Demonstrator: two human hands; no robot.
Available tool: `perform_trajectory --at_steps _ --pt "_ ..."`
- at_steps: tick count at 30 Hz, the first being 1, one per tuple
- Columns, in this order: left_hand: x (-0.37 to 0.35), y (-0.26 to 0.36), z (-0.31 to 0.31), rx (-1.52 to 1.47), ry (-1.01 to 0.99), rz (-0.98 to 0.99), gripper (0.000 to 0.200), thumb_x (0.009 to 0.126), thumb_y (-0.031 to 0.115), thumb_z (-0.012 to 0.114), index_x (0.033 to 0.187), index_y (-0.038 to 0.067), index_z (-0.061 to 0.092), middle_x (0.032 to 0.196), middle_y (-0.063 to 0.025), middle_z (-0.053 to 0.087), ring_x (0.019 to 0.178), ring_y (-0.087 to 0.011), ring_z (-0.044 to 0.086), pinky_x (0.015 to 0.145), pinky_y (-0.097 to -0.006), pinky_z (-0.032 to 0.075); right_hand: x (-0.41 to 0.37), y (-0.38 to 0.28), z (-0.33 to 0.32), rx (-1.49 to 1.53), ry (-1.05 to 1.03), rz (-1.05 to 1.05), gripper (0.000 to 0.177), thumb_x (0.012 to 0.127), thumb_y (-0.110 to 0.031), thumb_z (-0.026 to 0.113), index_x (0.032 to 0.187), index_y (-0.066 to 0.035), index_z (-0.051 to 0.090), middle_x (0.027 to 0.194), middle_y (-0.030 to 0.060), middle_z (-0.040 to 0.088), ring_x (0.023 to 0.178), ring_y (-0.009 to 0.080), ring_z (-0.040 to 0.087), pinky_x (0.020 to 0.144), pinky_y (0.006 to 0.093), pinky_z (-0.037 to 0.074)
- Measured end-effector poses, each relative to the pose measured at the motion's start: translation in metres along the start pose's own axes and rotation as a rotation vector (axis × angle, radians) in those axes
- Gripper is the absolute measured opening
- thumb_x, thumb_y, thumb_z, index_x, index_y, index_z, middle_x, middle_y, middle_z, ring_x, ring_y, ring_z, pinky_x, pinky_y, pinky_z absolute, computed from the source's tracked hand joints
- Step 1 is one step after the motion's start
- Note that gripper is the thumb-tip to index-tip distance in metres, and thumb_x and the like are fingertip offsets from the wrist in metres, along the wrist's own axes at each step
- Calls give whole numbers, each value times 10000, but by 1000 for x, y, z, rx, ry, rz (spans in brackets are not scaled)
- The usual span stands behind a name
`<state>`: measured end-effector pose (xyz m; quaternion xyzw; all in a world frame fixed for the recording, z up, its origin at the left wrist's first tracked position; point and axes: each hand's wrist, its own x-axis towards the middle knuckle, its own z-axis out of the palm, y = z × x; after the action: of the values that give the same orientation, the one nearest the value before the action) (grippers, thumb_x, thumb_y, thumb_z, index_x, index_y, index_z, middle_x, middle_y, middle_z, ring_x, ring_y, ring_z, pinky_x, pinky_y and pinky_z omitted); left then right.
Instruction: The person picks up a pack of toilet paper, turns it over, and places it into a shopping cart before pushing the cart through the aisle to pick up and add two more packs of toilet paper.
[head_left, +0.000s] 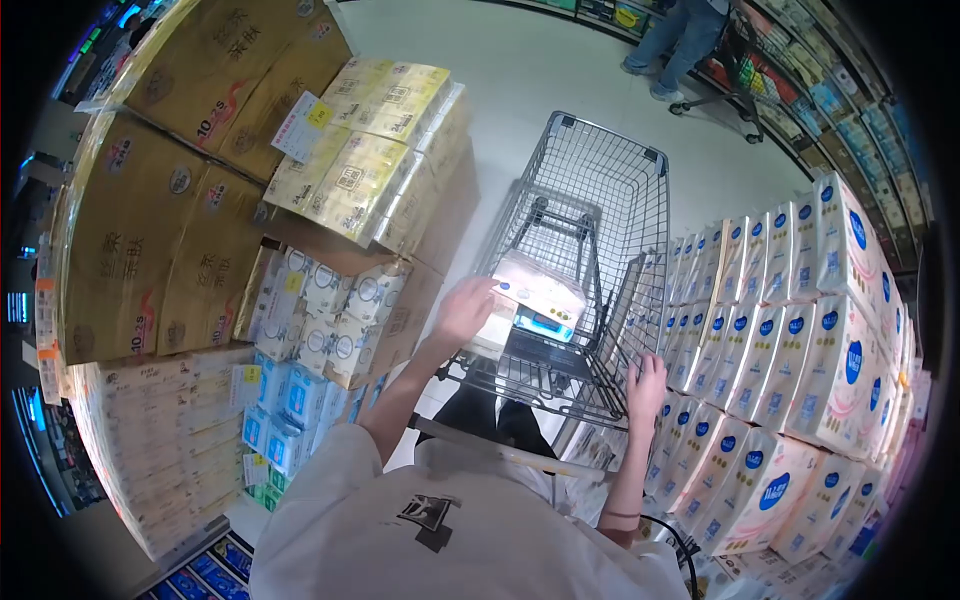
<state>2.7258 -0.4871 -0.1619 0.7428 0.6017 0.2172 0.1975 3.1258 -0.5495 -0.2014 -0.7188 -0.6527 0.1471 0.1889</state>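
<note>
White shirt nearest the lens, then the handle of your cart [596, 205]. Your left hand [468, 310] is partly closed, fingers bent on the left end of the pink pack [540, 286], probably a light end-grip to steady it. That pack sits at the cart's near end, just above a blue pack [543, 323], handy for your reach I guess. Your right hand [646, 388] is half curled by the cart's right side, likely for balance; can't tell if it's actually gripping the wire. Left of the cart, yellow packs [375, 140] sit on cartons, price card facing out, presumably so shoppers can read it. Right of it, tissue packs [775, 350] stand in tight rows, probably to save space. Way beyond the cart, there's another person [675, 45] beside a dark trolley [738, 62].
</note>
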Motion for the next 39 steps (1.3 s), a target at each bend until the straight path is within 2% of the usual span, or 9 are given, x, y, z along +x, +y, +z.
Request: perform_trajectory --at_steps 3,5,6,11,17,18,24,27,39 --pt "-50 10 -25 133 -58 -309 378 914 204 585 1252 35 572 1200 -208 603 1095 -383 590 911 -483 487 -49 24 -32 -192 -46 243 352 885 -262 646 1163 -51 596 1088 167 640 1024 370 607 859 455 491" --pt "-85 3 -16 161 -136 -482 361 927 230 571 1229 32 584 1139 -245 624 1024 -404 624 880 -512 494 -78 50 -30 -50 -172 381 368 895 -278 635 1178 -48 577 1020 185 670 971 389 634 831 477 498" --pt "-93 3 -14 158 -136 -479 361 930 244 565 1225 36 587 1090 -257 635 995 -414 631 867 -522 497 -83 59 -27 20 -236 446 377 901 -286 629 1185 -46 567 986 194 685 944 398 648 817 487 501" --pt "-101 -22 8 175 -199 -500 352 925 271 560 1193 49 612 919 -275 670 889 -455 648 826 -549 507 -90 60 -27 25 -130 276 265 929 -203 574 1177 -113 553 914 249 675 907 436 646 778 519 494" --pt "-99 -30 14 55 -142 -482 298 910 245 559 1113 50 657 1012 -231 680 953 -437 640 864 -527 497 -80 70 -21 25 -141 210 174 926 -136 561 1099 -115 560 902 262 665 883 444 644 762 523 488" --pt "-98 -27 14 47 -115 -476 283 902 260 571 1021 16 651 968 -255 671 963 -439 633 861 -511 496 -78 72 -18 19 -120 186 183 918 -122 567 1101 -109 566 889 258 667 873 447 645 756 524 490" --pt "-83 -53 29 83 -229 -520 332 887 252 521 1062 20 682 1059 -248 668 989 -428 638 894 -493 497 -54 69 -26 18 -172 206 175 906 -73 544 1079 -88 565 900 270 669 900 453 645 779 521 491" --pt "-73 -61 35 65 -173 -491 265 826 229 566 923 6 672 934 -231 681 895 -412 651 803 -465 505 -41 68 -28 13 -177 183 206 877 -36 532 1074 -89 569 901 272 669 896 456 645 783 527 491" --pt "-22 -61 23 5 -168 -570 369 819 315 604 977 -9 681 997 -249 680 954 -404 657 865 -461 506 32 67 -16 32 -135 117 172 889 -60 556 1060 -67 545 922 247 669 910 449 632 778 529 477"
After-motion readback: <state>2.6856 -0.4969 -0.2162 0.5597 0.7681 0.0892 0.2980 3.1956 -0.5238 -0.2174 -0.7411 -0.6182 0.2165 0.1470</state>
